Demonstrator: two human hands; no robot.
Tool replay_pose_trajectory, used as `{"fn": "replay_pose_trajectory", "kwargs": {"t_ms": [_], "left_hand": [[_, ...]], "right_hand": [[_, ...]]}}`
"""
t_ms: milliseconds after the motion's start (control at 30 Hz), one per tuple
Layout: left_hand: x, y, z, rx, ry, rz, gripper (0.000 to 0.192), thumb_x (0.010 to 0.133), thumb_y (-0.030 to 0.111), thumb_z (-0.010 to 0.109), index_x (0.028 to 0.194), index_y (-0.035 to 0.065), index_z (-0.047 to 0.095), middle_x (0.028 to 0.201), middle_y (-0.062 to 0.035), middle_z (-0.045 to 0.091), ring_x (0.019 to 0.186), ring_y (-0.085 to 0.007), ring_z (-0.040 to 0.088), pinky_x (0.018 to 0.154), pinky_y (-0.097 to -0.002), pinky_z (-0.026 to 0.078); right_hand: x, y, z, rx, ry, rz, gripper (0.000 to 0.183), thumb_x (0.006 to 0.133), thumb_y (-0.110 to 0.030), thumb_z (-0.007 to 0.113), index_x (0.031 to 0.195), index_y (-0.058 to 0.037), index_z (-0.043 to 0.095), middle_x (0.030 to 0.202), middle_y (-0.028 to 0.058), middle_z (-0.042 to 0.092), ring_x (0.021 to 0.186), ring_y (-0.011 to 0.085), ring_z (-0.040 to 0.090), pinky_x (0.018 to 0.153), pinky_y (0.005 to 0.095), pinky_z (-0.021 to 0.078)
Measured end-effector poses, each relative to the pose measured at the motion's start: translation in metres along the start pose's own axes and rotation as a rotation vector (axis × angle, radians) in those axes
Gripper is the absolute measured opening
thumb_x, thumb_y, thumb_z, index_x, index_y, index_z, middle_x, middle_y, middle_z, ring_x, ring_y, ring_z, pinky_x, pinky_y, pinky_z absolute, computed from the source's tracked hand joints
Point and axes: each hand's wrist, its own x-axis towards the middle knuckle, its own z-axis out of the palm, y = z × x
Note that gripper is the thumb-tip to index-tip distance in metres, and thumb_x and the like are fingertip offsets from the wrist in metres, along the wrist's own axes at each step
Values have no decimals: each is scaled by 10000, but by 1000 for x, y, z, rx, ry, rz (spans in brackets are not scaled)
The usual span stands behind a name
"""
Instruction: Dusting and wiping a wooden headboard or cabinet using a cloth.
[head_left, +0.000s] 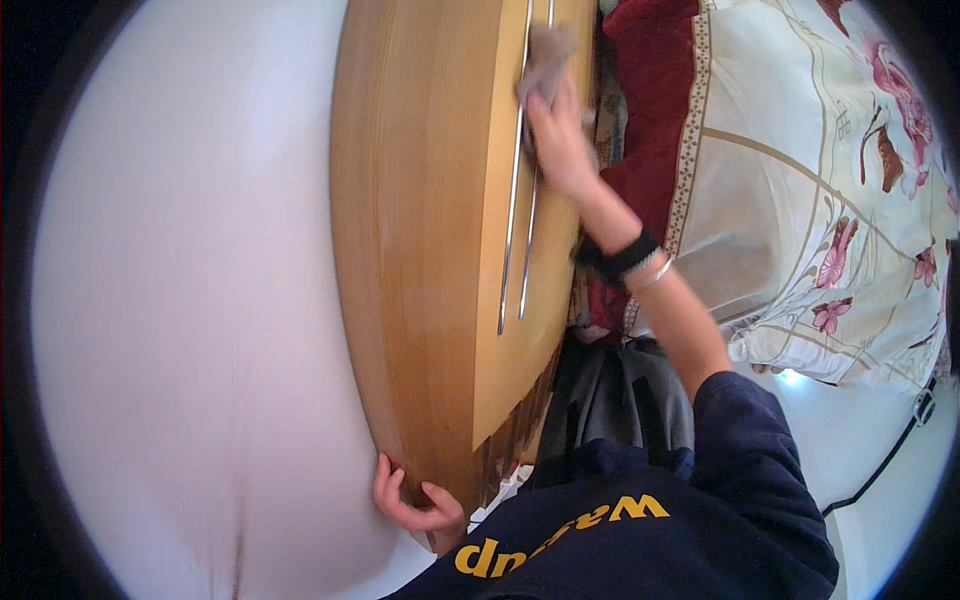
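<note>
A greyish-brown cloth (545, 60), blurred, is in my right hand (561, 146). The hand presses it against the light front face of a wooden headboard (420, 225), over two thin chrome strips (511, 225) that run lengthwise along that face. My right arm reaches far forward, with a black band and a silver bracelet at the wrist. Down at the near end of the headboard, my left hand (416, 510) grips its corner, fingers curled over the wall-side edge. Part of the left palm is hidden behind the corner.
A white wall (187, 225) runs along the headboard's left side. To the right lies a bed with a dark red blanket (652, 112) and a floral cover (772, 187). A black cable (877, 469) crosses the pale surface at lower right.
</note>
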Motion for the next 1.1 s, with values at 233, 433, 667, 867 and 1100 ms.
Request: {"fn": "replay_pose_trajectory", "kwargs": {"t_ms": [233, 433, 667, 867, 1100], "left_hand": [[0, 9, 4, 4, -17, -16, 321, 671, 69, 445, 974, -35, 436, 1090, -235, 487, 977, -350, 489, 875, -418, 374], [-2, 8, 1, 26, 13, -29, 317, 667, 36, 445, 976, -34, 435, 1095, -233, 487, 977, -348, 491, 868, -415, 386], [2, 6, 1, 78, 14, 4, 300, 662, 39, 454, 955, -25, 450, 1052, -228, 523, 956, -351, 506, 850, -413, 401], [3, 7, 3, 109, 48, -12, 265, 687, 86, 459, 936, -4, 482, 1032, -212, 563, 935, -329, 524, 832, -404, 412], [-1, 3, -1, 98, 18, 1, 251, 751, 103, 454, 965, -24, 486, 1063, -227, 542, 978, -348, 513, 863, -421, 393]], "right_hand": [[-190, -33, -4, -141, -223, 194, 576, 808, -260, 473, 1213, 105, 286, 1343, 285, 157, 1237, 432, 175, 1017, 465, 165], [-268, -64, -9, -65, -478, 137, 339, 745, -149, 556, 942, 91, 420, 1306, 351, 121, 1233, 490, 116, 1019, 513, 128], [-225, -61, -3, -110, -348, 174, 577, 756, -97, 506, 1219, 111, 230, 1353, 292, 102, 1263, 440, 103, 1039, 452, 119], [-137, -35, 1, -23, -141, 80, 537, 813, -104, 422, 1269, 88, 215, 1360, 252, 171, 1279, 366, 147, 1046, 389, 126], [-42, -68, -1, 244, 6, 164, 362, 889, -133, 361, 1205, 43, 376, 1185, 159, 444, 1091, 249, 400, 943, 328, 283]]}}
